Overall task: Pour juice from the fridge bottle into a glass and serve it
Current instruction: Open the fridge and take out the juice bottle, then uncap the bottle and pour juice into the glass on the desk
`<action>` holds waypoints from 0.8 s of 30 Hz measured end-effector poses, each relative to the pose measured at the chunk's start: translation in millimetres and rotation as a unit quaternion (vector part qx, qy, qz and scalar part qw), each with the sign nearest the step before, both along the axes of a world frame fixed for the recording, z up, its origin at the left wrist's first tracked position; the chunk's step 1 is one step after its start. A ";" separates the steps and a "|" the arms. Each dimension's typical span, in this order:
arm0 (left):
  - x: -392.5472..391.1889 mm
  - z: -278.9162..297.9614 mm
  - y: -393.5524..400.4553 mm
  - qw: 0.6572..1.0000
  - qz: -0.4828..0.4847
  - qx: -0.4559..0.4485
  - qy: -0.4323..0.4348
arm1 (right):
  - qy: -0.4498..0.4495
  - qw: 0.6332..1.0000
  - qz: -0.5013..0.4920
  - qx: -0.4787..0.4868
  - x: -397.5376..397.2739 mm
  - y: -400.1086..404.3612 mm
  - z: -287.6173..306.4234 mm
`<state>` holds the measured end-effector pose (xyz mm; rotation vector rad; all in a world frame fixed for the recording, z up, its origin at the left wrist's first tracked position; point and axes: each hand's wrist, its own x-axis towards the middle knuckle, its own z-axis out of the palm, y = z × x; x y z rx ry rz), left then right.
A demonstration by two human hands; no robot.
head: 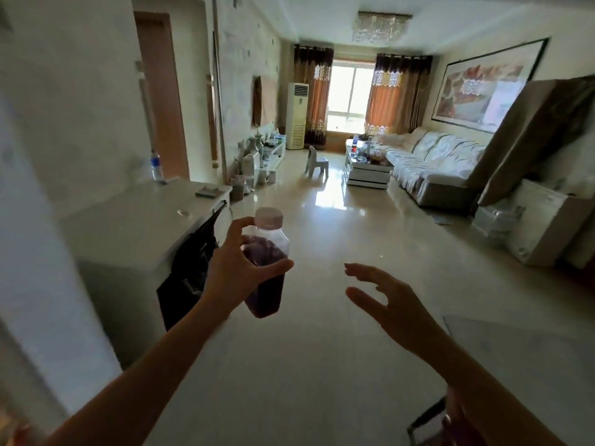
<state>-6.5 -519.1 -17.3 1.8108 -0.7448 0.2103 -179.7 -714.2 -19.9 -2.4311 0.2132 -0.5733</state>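
- The bottle (pixel 266 265) is up in front of me, off every surface, roughly upright with a slight lean; dark purple juice fills most of it and the pale cap (pixel 269 217) is on.
- My left hand (pixel 240 263) grips it around the upper body, thumb across the front, fingers behind.
- My right hand (pixel 391 302) holds nothing: fingers spread and nearly straight, hanging in the air well apart from the bottle.
- Progress, as I judge it: the bottle is fetched, but the cap is not yet off, nothing is poured, and I see no glass anywhere here. Opening, pouring and serving are all left.
- Close on my left is a white cabinet (pixel 138 226) with a dark bag (pixel 193 272) draped over its corner, near my left forearm; I'd keep the elbow off that edge.
- Ahead, the shiny floor (pixel 322 317) runs open toward a coffee table (pixel 368 170) and sofa (pixel 431 162).
- A table corner (pixel 515 346) sits just beside my right forearm.
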 end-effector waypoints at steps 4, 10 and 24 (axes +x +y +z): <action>49.8 -6.6 -24.5 0.998 0.053 0.014 0.019 | 0.014 0.998 0.060 -0.019 72.5 -44.2 -7.0; 156.3 -19.4 -78.1 0.991 0.124 0.042 0.006 | 0.016 0.991 0.122 -0.047 204.7 -106.8 -8.4; 410.8 -34.4 -273.5 0.985 0.162 0.048 0.031 | 0.029 0.967 0.175 -0.180 484.1 -309.1 4.8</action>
